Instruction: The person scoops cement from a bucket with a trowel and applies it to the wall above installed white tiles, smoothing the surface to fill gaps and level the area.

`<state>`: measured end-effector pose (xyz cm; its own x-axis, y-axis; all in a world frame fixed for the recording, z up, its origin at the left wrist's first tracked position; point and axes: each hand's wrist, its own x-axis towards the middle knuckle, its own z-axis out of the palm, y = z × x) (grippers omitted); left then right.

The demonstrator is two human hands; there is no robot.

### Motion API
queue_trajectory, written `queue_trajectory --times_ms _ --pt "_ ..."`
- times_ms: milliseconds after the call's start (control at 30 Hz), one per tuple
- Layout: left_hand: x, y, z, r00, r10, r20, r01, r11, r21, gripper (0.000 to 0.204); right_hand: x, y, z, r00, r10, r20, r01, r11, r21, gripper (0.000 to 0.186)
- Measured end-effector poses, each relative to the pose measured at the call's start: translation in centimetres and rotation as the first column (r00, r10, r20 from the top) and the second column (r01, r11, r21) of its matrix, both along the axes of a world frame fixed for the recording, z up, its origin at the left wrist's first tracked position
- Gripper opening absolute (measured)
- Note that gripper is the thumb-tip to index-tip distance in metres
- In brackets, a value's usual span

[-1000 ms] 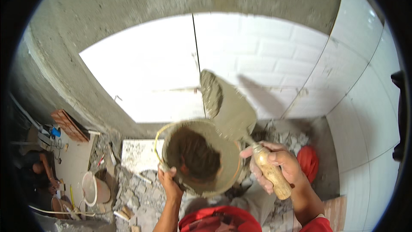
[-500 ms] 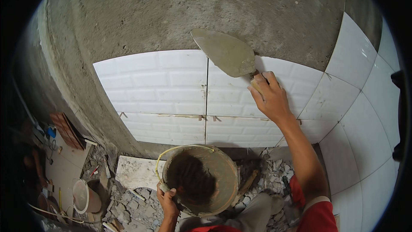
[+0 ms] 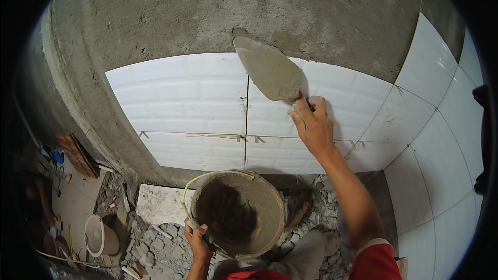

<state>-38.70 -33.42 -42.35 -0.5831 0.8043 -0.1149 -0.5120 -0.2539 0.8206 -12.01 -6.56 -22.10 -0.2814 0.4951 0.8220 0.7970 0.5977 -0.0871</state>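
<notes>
The right hand point(image 3: 311, 127) is raised against the wall, its fingers wrapped tight round the handle of a pointed steel trowel coated in grey mortar point(image 3: 268, 68); the handle itself is almost wholly hidden inside the fist. The blade lies flat on the wall, its tip touching the rough grey cement render point(image 3: 207, 10) just above the top edge of the glossy white wall tiles point(image 3: 181, 93), where a fresh smear of mortar shows (the blade spans the vertical joint between two tiles and the right-hand one's upper edge). Lower down, the left hand point(image 3: 197, 238) is closed on the near left rim of a round mortar-caked bucket with a thin yellow wire handle point(image 3: 259, 202), which holds dark wet mortar and sits just in front of the person's knees. Under and around the bucket lies broken grey rubble point(image 3: 155, 243) on the floor, with a pale flat slab point(image 3: 158, 202) just to the left. Farther left stand a small whitish pail point(image 3: 96, 236) and a stack of reddish-brown tiles point(image 3: 75, 153).
</notes>
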Motion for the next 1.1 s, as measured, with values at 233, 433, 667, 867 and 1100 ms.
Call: queue_trajectory --times_ms 233,433,667,867,1100 --pt "-0.1 -0.5 0.0 0.999 0.004 -0.045 -0.005 1.000 -0.021 0.050 1.7 -2.4 -1.3 0.997 0.071 -0.012 -0.072 0.994 -0.079 0.055" --pt "0.3 -0.4 0.3 0.999 0.024 -0.037 -0.025 0.999 -0.030 0.051 5.0 -5.4 2.9 0.995 0.032 0.093 -0.041 0.995 0.092 0.042" --pt "0.5 -0.2 0.9 0.998 -0.011 -0.060 0.010 1.000 -0.023 0.053 6.6 -6.2 10.3 0.961 -0.072 0.269 0.077 0.997 -0.009 0.038" --pt "0.3 -0.2 0.9 0.999 -0.006 -0.049 0.006 1.000 -0.010 0.053 6.0 -7.0 11.6 0.953 -0.021 0.303 0.073 0.984 -0.160 0.041" --pt "-0.1 -0.1 0.3 1.000 -0.005 -0.025 0.004 0.999 -0.040 0.051 5.9 -7.1 16.0 0.927 0.032 0.374 0.083 0.955 -0.285 0.043"
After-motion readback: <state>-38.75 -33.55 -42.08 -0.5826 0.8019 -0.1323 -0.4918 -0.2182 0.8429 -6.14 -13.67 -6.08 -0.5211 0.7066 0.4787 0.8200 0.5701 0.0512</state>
